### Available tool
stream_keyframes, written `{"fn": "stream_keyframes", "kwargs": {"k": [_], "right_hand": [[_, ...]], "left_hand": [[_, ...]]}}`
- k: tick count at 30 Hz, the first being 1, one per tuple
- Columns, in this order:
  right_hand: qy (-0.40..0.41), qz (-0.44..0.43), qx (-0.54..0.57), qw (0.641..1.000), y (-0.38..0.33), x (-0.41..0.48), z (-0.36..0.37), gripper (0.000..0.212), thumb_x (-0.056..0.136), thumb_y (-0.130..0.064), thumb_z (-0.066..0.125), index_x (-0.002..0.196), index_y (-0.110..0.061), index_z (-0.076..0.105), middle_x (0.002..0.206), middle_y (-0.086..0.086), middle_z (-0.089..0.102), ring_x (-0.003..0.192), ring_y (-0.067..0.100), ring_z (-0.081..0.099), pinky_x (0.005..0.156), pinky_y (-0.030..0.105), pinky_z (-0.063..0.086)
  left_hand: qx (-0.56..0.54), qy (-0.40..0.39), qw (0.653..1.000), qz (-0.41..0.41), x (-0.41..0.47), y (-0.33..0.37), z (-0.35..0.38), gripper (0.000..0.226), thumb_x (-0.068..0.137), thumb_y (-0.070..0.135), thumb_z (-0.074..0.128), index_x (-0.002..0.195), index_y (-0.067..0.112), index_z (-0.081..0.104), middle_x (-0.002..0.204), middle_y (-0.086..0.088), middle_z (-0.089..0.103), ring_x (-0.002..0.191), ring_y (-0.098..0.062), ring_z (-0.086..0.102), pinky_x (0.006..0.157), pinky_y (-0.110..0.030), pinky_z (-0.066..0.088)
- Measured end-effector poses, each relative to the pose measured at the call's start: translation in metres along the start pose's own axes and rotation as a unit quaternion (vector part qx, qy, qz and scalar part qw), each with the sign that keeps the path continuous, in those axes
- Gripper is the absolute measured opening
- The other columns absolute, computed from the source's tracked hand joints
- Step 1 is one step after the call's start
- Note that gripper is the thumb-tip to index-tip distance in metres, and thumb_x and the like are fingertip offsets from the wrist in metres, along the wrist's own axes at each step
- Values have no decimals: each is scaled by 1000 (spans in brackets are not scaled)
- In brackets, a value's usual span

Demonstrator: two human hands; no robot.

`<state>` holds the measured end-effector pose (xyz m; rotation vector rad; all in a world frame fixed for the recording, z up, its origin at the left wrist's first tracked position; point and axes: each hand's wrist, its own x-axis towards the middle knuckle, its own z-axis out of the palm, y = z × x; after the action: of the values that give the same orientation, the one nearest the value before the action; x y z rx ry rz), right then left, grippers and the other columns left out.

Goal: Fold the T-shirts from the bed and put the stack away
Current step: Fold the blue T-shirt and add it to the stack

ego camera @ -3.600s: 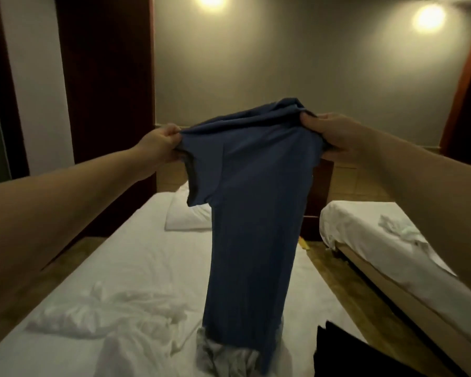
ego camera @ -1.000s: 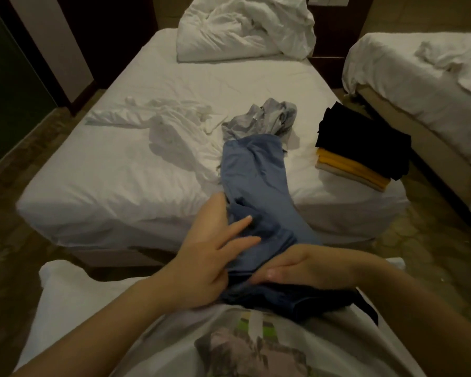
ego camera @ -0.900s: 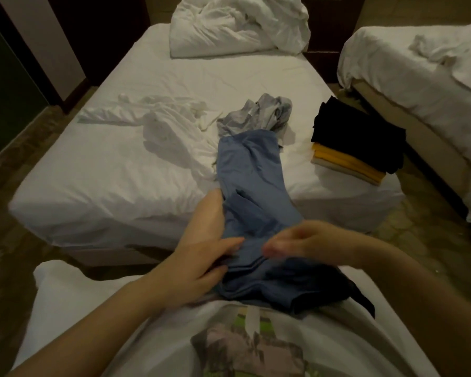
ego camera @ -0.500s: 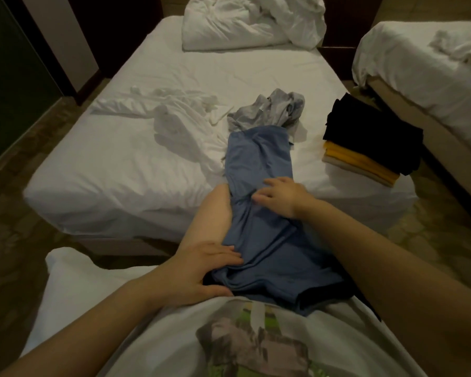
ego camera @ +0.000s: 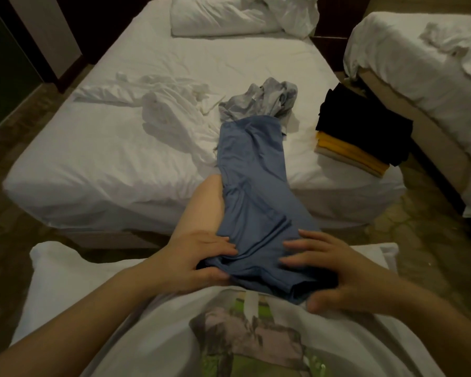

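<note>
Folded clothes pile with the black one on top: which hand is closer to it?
Right. The right hand presses the blue T-shirt on the side toward the folded pile; the left hand holds the shirt's opposite edge, farther from it.

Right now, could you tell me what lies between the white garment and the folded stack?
The crumpled grey shirt and the far end of the blue T-shirt, seen in the head view.

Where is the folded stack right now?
In the head view, the folded stack sits on the near right corner of the bed, just right of the crumpled grey shirt and the blue shirt.
</note>
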<state>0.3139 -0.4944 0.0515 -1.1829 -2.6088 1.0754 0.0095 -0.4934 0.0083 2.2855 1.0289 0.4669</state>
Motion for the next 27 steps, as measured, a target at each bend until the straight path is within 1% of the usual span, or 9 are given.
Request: {"fn": "stream_keyframes", "kwargs": {"k": [3,5,8,11,16,18,22,24,27], "right_hand": [[25,25,-40,999,9,-9,14,62,59,-87,48,116,-80,23,134,-48,24,136,-16,2,106,6,5],[60,32,-35,997,10,-8,18,56,64,-71,54,114,-78,30,131,-47,31,135,-14,11,106,7,11],[118,12,-45,992,10,-1,20,46,68,-42,46,111,-47,64,126,-34,46,129,-9,26,103,17,24],[136,-6,-70,988,8,4,16,37,74,-28,54,107,-24,72,115,-23,55,122,-10,29,97,9,24],[129,6,-34,991,0,4,6,42,72,-23,51,110,-21,70,108,-23,55,116,-17,27,89,-7,22],[131,26,12,991,-1,4,6,43,71,-25,52,108,-16,71,108,-19,55,112,-21,32,88,-6,26],[142,74,177,971,-2,6,6,29,79,-16,64,84,-43,72,97,-14,70,99,-6,59,85,19,46],[150,91,209,962,-2,8,6,28,79,-14,64,81,-40,75,90,2,73,91,17,66,82,32,50],[172,122,240,948,-1,10,3,15,80,-15,66,86,-5,75,73,13,66,70,24,58,71,36,45]], "left_hand": [[8,2,1000,-11,1,4,1,60,88,63,37,121,21,62,124,4,62,124,9,36,101,0,22],[13,1,1000,-8,2,6,0,67,88,65,29,121,18,62,123,4,62,121,13,32,99,3,19],[1,-9,1000,-26,2,9,-1,76,84,69,21,121,15,62,124,2,61,117,22,27,94,6,17],[-22,18,999,-39,0,10,-2,80,83,71,21,120,13,63,122,5,60,109,32,28,91,7,21],[-37,42,998,-11,0,20,-10,45,91,60,28,121,34,49,108,51,47,97,31,42,82,5,31],[-42,31,999,-16,0,18,-12,43,91,57,33,117,31,56,108,45,53,96,20,51,79,0,37],[-83,28,995,-41,2,6,-10,82,80,77,28,93,6,68,87,1,64,73,-6,56,65,-13,40],[-108,37,991,-64,4,7,-10,72,75,82,29,90,25,70,91,8,64,74,-1,55,67,-8,39],[-121,9,988,-94,9,11,-11,36,75,73,44,93,50,65,94,26,65,83,6,57,75,-10,41]]}}
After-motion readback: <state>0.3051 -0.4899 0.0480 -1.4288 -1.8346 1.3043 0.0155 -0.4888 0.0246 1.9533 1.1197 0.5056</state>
